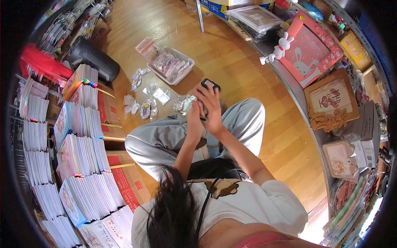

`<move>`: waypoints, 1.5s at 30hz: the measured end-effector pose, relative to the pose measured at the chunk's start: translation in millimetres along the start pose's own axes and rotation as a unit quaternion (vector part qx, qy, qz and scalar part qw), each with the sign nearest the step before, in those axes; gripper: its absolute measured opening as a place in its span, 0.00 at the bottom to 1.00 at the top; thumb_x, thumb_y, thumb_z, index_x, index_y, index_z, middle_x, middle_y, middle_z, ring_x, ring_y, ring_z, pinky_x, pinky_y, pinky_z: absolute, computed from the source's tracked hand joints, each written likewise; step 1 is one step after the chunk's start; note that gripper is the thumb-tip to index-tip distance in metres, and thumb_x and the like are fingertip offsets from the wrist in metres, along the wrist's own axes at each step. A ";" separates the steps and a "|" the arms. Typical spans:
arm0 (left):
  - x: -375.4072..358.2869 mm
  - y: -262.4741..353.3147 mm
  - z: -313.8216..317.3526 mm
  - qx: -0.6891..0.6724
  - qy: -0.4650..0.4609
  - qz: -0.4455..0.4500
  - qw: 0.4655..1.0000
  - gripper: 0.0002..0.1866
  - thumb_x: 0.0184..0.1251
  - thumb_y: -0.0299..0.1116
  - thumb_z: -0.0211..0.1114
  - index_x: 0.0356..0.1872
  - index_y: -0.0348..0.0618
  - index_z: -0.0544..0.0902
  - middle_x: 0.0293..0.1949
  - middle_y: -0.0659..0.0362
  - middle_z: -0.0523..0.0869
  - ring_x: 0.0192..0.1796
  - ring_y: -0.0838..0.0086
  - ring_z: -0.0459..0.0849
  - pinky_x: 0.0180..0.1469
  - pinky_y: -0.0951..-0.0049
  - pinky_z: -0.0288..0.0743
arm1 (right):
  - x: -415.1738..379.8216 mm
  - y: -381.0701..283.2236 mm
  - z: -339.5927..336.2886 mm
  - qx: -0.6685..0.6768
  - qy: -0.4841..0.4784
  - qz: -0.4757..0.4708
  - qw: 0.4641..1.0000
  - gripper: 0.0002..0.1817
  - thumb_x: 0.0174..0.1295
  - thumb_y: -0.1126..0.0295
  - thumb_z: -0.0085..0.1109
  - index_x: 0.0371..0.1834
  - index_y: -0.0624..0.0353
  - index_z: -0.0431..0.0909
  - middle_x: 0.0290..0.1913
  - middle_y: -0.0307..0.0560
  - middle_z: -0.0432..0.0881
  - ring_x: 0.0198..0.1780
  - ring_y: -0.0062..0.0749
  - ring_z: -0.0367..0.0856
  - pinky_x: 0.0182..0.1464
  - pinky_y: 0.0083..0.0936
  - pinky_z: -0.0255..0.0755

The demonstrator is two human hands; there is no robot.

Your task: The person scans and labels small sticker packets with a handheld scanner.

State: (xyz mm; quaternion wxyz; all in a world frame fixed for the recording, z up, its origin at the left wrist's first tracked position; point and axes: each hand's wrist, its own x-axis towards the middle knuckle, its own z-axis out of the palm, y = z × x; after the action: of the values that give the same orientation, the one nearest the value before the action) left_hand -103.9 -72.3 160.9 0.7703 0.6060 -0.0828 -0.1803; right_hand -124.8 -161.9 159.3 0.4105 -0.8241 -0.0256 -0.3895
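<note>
My right hand (pixel 210 101) is over a small black handheld device (pixel 211 85), its fingers lying across it. The device's kind is not clear, and my palm hides most of it. Close against it, my left hand (pixel 195 118) has its fingers closed; what they pinch is hidden. Beside my left hand are small shiny plastic packets (pixel 182 104) on the floor. More clear packets (pixel 148 108) and a white card-like piece (pixel 161 96) lie further left. Beyond them, a white plastic basket (pixel 191 65) holds bagged small items, and a pink-topped packet (pixel 147 47) leans over its corner.
Stacked notebooks (pixel 89 153) and cardboard boxes (pixel 128 177) line the left, with a black cylinder (pixel 93 59) behind. To the right, a shelf edge (pixel 308 124) carries a pink rabbit frame (pixel 308 49) and a wooden frame (pixel 331 99). My crossed legs (pixel 244 124) are below my hands.
</note>
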 end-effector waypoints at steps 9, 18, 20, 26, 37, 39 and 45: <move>-9.4 2.9 7.2 0.080 0.057 -0.023 0.995 0.28 0.73 0.50 0.38 0.45 0.30 0.74 0.39 0.59 0.75 0.42 0.78 0.68 0.45 0.76 0.63 | 27.6 40.0 31.3 0.084 0.061 0.263 0.959 0.06 0.56 0.72 0.55 0.29 0.63 0.78 0.28 0.49 0.79 0.33 0.41 0.80 0.48 0.34 0.67; 23.2 -24.6 -17.8 -0.092 -0.010 -0.059 0.994 0.28 0.72 0.49 0.39 0.59 0.33 0.65 0.56 0.53 0.71 0.57 0.68 0.70 0.59 0.69 0.63 | 2.3 -9.2 41.2 0.180 0.099 0.191 0.960 0.14 0.65 0.71 0.47 0.51 0.58 0.76 0.51 0.49 0.78 0.59 0.42 0.71 0.61 0.30 0.61; 16.9 -24.9 -5.2 -0.140 0.051 -0.040 0.988 0.26 0.72 0.49 0.39 0.58 0.36 0.67 0.53 0.56 0.73 0.55 0.71 0.71 0.57 0.70 0.63 | 11.8 -1.5 31.7 0.083 0.047 0.126 0.987 0.13 0.64 0.72 0.47 0.50 0.59 0.75 0.53 0.46 0.77 0.63 0.44 0.66 0.63 0.31 0.57; 11.9 -47.2 -11.8 -0.019 0.025 -0.029 0.999 0.31 0.71 0.52 0.40 0.64 0.37 0.60 0.62 0.59 0.66 0.62 0.71 0.66 0.62 0.69 0.58 | 26.5 42.8 38.4 0.074 0.051 0.196 0.976 0.13 0.62 0.76 0.48 0.48 0.56 0.77 0.46 0.44 0.81 0.61 0.40 0.69 0.64 0.33 0.56; 23.0 -9.4 -12.1 -0.233 0.075 -0.062 0.968 0.35 0.70 0.57 0.38 0.68 0.42 0.52 0.67 0.60 0.60 0.68 0.70 0.58 0.66 0.69 0.54 | 24.9 26.3 49.2 -0.017 -0.045 0.028 0.998 0.18 0.56 0.77 0.54 0.52 0.55 0.75 0.52 0.47 0.77 0.62 0.42 0.68 0.67 0.42 0.49; 23.0 -11.5 -11.9 -0.208 0.076 -0.063 0.973 0.33 0.71 0.55 0.37 0.67 0.41 0.54 0.66 0.59 0.60 0.68 0.70 0.58 0.66 0.69 0.53 | 26.7 39.8 54.4 0.015 -0.057 0.119 0.991 0.17 0.57 0.76 0.53 0.51 0.56 0.75 0.52 0.48 0.77 0.61 0.42 0.68 0.66 0.40 0.52; 25.3 -22.1 -19.1 -0.172 0.071 0.001 0.983 0.29 0.72 0.51 0.37 0.63 0.39 0.61 0.61 0.54 0.67 0.63 0.68 0.66 0.64 0.68 0.56 | 9.2 38.7 54.9 0.212 -0.072 0.417 0.881 0.18 0.61 0.75 0.48 0.55 0.61 0.71 0.54 0.58 0.74 0.61 0.42 0.69 0.64 0.29 0.56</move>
State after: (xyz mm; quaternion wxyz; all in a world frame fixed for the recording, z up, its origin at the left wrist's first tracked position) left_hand -77.9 -69.0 132.4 0.8671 0.4757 0.0042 -0.1475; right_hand -70.3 -151.9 120.3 0.6968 -0.6776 0.2094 -0.1073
